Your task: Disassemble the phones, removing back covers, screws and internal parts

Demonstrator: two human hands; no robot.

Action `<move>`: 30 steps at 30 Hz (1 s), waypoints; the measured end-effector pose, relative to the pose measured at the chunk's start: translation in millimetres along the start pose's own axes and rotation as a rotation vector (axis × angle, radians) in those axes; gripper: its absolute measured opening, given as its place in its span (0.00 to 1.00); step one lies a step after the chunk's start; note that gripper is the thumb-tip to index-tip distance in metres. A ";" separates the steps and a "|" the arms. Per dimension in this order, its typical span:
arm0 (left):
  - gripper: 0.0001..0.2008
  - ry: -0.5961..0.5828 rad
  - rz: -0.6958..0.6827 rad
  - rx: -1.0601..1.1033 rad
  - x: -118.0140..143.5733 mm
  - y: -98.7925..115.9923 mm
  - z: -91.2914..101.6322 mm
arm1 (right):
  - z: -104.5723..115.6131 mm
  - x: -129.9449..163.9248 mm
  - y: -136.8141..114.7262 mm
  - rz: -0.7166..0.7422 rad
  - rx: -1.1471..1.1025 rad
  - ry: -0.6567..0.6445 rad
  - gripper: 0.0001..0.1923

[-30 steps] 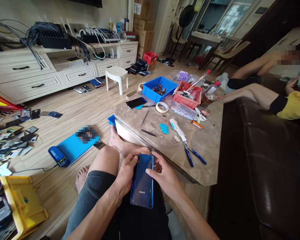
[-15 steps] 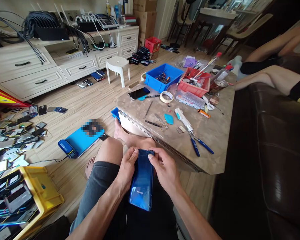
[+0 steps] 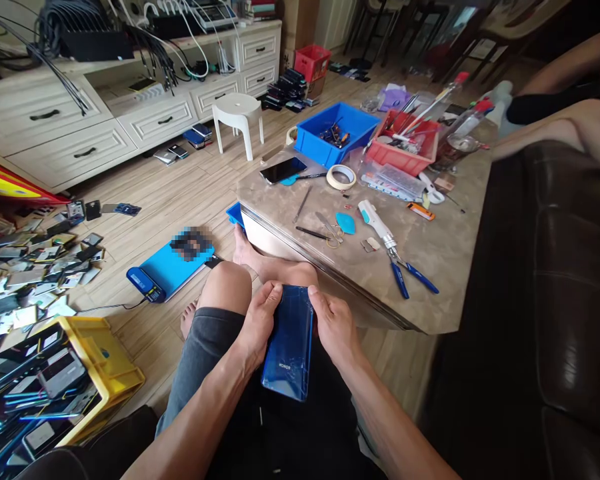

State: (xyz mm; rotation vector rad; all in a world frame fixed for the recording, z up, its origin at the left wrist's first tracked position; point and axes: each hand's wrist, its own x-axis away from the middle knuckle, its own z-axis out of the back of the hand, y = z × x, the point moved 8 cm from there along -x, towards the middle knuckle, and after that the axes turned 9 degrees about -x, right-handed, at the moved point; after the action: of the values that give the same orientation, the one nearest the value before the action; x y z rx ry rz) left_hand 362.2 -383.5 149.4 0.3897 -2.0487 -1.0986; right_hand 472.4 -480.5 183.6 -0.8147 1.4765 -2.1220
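Observation:
Over my lap is a blue smartphone, its glossy back facing up and HONOR lettering near the end closest to me. Fine cracks or scratches show on that back. My left hand grips the far left corner, thumb along the edge. At the far right corner my right hand is closed on the same phone, thumb on its edge. The fingers beneath are hidden. On the table beyond lie blue-handled pliers, a white-and-teal tool, a teal pick and a dark phone.
The table also holds a blue bin, a red basket and a tape roll. A yellow crate of phones stands at left. A blue heating pad and a white stool are on the floor. Another person's leg is at right.
My right thumb has shifted from the phone's back at the far right corner to its edge. The phone's back now reflects less light. The view has tilted down slightly.

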 end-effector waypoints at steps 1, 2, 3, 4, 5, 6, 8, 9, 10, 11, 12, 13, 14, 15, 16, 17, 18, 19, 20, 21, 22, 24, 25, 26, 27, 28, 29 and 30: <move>0.18 0.004 0.002 -0.002 0.6 -0.3 -0.1 | 1.5 -0.1 1.0 0.010 0.008 0.027 0.32; 0.18 0.007 0.008 -0.001 2.1 -1.2 -0.2 | 3.3 -0.4 2.8 0.008 0.006 0.053 0.32; 0.18 0.007 0.022 0.000 4.8 -3.1 -0.5 | 5.1 -1.0 5.1 -0.003 -0.008 0.075 0.31; 0.19 -0.006 0.045 0.006 8.8 -6.0 -1.6 | 7.1 -1.8 7.3 -0.017 -0.031 0.092 0.31; 0.19 -0.028 0.081 0.019 14.2 -10.3 -3.5 | 9.4 -2.7 8.9 -0.027 -0.061 0.110 0.31; 0.21 -0.057 0.132 0.043 20.7 -15.9 -5.7 | 11.9 -3.6 9.7 -0.033 -0.094 0.127 0.31; 0.24 -0.146 0.274 0.144 36.2 -29.6 -13.1 | 15.2 -5.0 9.6 -0.039 -0.143 0.135 0.31; 0.25 -0.205 0.347 0.213 44.2 -35.6 -18.2 | 15.2 -5.2 9.3 -0.049 -0.151 0.119 0.31; 0.27 -0.265 0.409 0.276 51.3 -39.6 -23.3 | 14.5 -4.8 9.3 -0.064 -0.150 0.094 0.31; 0.29 -0.321 0.451 0.326 56.7 -41.3 -27.8 | 13.1 -3.8 9.4 -0.081 -0.142 0.064 0.31; 0.33 -0.373 0.469 0.360 59.8 -40.5 -31.6 | 12.0 -2.3 9.6 -0.094 -0.133 0.039 0.32; 0.36 -0.402 0.460 0.375 60.1 -37.8 -33.1 | 11.0 -0.5 9.5 -0.095 -0.136 0.017 0.32; 0.37 -0.402 0.430 0.377 57.8 -33.7 -32.2 | 10.0 1.5 9.1 -0.085 -0.154 -0.002 0.31; 0.37 -0.381 0.395 0.374 53.9 -29.3 -29.5 | 9.2 3.6 9.1 -0.070 -0.179 -0.016 0.30; 0.37 -0.353 0.367 0.371 49.7 -25.6 -26.2 | 8.2 5.8 9.9 -0.057 -0.206 -0.027 0.29; 0.36 -0.321 0.346 0.369 45.6 -22.6 -22.4 | 7.2 8.0 11.9 -0.053 -0.232 -0.032 0.27; 0.36 -0.286 0.332 0.367 41.9 -20.8 -18.4 | 5.8 10.3 15.0 -0.058 -0.257 -0.032 0.27; 0.35 -0.247 0.319 0.365 38.8 -19.9 -14.2 | 3.7 12.8 18.6 -0.067 -0.280 -0.031 0.28; 0.33 -0.210 0.306 0.365 36.3 -19.7 -10.2 | 1.0 15.4 22.0 -0.075 -0.296 -0.030 0.29; 0.31 -0.173 0.285 0.366 34.4 -19.4 -6.4 | -2.8 18.0 24.3 -0.075 -0.311 -0.036 0.29; 0.29 -0.141 0.253 0.366 33.1 -18.6 -3.2 | -7.7 20.6 25.0 -0.063 -0.324 -0.051 0.30; 0.25 -0.112 0.174 0.360 32.9 -15.6 0.1 | -18.0 25.6 22.1 -0.018 -0.321 -0.089 0.32; 0.24 -0.115 0.139 0.353 33.8 -13.8 -0.1 | -22.7 27.7 19.3 0.008 -0.312 -0.107 0.32; 0.24 -0.121 0.108 0.343 35.1 -12.0 -0.6 | -26.7 29.4 15.9 0.029 -0.308 -0.122 0.32; 0.24 -0.124 0.084 0.330 36.4 -10.2 -0.9 | -29.8 30.6 12.1 0.046 -0.308 -0.135 0.32; 0.24 -0.119 0.067 0.317 37.5 -8.8 -0.7 | -32.1 31.4 8.1 0.058 -0.309 -0.150 0.32; 0.26 -0.107 0.054 0.305 38.2 -7.5 0.1 | -33.8 31.8 3.9 0.065 -0.311 -0.168 0.31; 0.27 -0.093 0.043 0.295 38.6 -6.1 1.3 | -35.2 32.0 -0.4 0.069 -0.308 -0.192 0.31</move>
State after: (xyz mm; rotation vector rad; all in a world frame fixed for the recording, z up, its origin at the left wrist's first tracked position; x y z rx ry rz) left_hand 335.3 -408.5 162.6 0.4454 -2.2985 -0.8018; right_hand 425.0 -476.6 181.8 -1.0284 1.7217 -1.7357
